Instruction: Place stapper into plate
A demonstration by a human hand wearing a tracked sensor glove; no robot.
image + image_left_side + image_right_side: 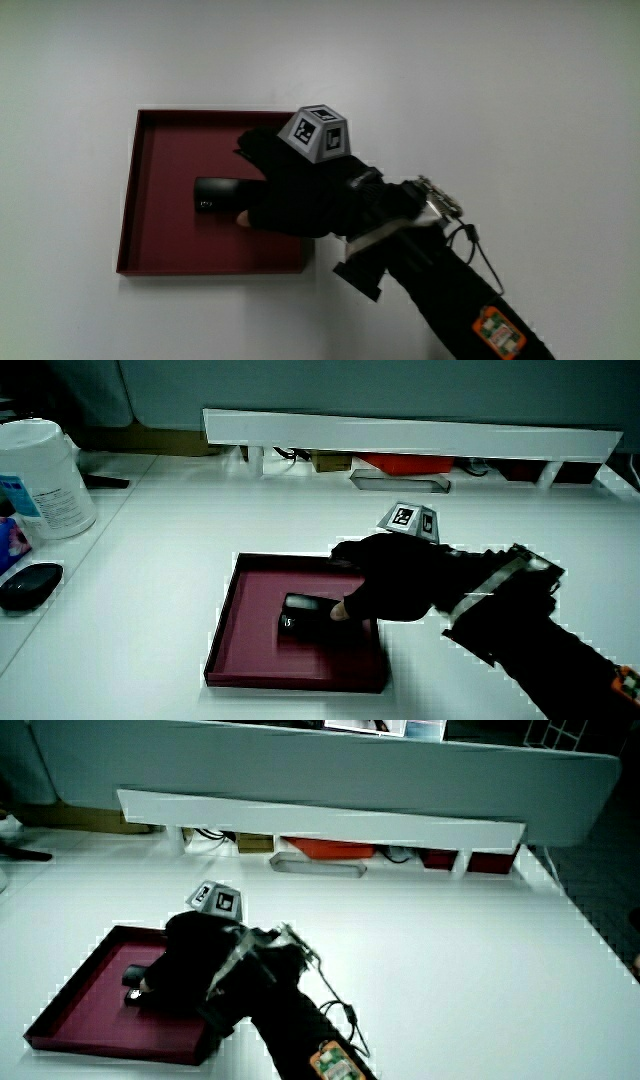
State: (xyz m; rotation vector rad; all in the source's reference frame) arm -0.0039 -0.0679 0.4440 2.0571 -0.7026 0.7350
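A dark red square plate with low walls lies on the white table. Inside it lies a black stapler, flat on the plate's floor, seen in both side views. The gloved hand is over the plate and covers one end of the stapler. Its thumb presses the stapler's side nearer the person, and the fingers curl over the part farther from the person. The patterned cube rides on the hand's back. The forearm crosses the plate's corner nearest the person.
In a side view a white tub and a black computer mouse stand at the table's edge. A low white partition runs along the table, with small boxes under its shelf.
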